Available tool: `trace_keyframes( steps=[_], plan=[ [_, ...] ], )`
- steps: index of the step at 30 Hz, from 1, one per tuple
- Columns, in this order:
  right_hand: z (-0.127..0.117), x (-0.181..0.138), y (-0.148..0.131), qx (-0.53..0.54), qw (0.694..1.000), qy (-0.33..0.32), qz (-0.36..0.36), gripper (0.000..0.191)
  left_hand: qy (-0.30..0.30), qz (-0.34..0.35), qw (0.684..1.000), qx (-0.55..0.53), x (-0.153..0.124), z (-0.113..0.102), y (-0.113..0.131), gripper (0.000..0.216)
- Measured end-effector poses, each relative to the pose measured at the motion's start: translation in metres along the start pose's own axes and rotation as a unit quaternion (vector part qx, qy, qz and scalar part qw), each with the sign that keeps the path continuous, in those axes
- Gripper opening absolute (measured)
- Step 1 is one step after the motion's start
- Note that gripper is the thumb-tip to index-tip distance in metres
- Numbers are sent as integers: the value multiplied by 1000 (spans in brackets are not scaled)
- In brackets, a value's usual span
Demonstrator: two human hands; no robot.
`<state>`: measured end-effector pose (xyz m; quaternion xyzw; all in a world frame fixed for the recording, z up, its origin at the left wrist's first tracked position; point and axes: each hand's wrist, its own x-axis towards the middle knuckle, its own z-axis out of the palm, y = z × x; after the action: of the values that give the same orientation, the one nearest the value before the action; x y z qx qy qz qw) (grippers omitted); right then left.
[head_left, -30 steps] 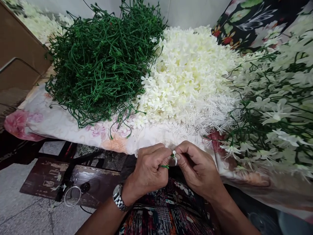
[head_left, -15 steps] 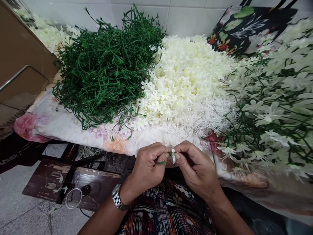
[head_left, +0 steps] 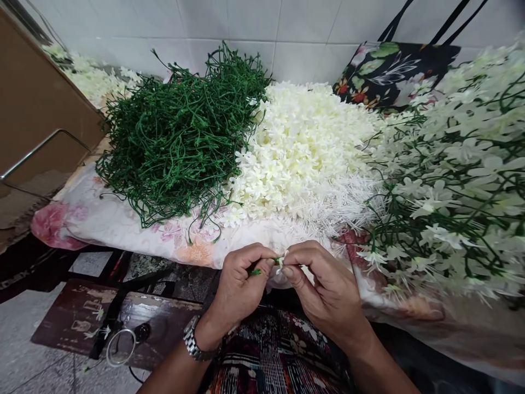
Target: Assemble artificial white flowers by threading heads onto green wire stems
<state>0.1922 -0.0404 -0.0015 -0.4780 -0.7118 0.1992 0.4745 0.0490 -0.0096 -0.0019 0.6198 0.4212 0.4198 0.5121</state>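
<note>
Between thumb and forefinger, my left hand (head_left: 245, 279) pinches a green plastic flower stem (head_left: 256, 272), most of it hidden in the fingers. My right hand (head_left: 324, 284) pinches a small white artificial flower (head_left: 281, 262) at the stem's tip, and the fingertips of both hands nearly meet there. Just beyond my hands, a heap of loose white blossoms (head_left: 295, 148) lies on the floral cloth (head_left: 151, 241). Left of it is a tangled pile of green stems (head_left: 176, 142). Thin white stamens (head_left: 344, 202) are spread at the heap's front right edge.
Flowers on stems (head_left: 459, 180) fill the right side. A black floral bag (head_left: 394, 74) leans on the tiled wall (head_left: 254, 22). At the left stands a brown panel (head_left: 45, 98) with a metal handle. A worn dark wooden bench (head_left: 151, 306) sits below, with a clear ring (head_left: 121, 348) on it.
The view has tilted up slightly. Both hands remain joined at the flower, my right fingertips now closed over more of its petals.
</note>
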Motion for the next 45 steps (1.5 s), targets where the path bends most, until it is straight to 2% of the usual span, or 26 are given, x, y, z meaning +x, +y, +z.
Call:
trace_keyframes(
  steps=[6, 20, 27, 33, 45],
  plan=[
    [-4, 0, -1, -14, 999, -37, -12, 19, -6, 24, 1000, 12, -2, -1, -2, 17],
    [-6, 1, -2, -72, 995, -41, -51, 15, -39, 94, 993, 51, -2, -5, -7, 18],
    [-8, 0, -3, -102, 992, -59, -46, 12, -14, 160, 983, 93, -4, -3, -8, 20],
    [-4, 1, 0, -98, 993, -61, -35, 12, -32, 160, 976, 147, -5, -1, -11, 23],
    [9, 2, 4, -65, 998, -7, -12, 13, 28, 139, 977, 157, -6, 6, -10, 22]
  ],
)
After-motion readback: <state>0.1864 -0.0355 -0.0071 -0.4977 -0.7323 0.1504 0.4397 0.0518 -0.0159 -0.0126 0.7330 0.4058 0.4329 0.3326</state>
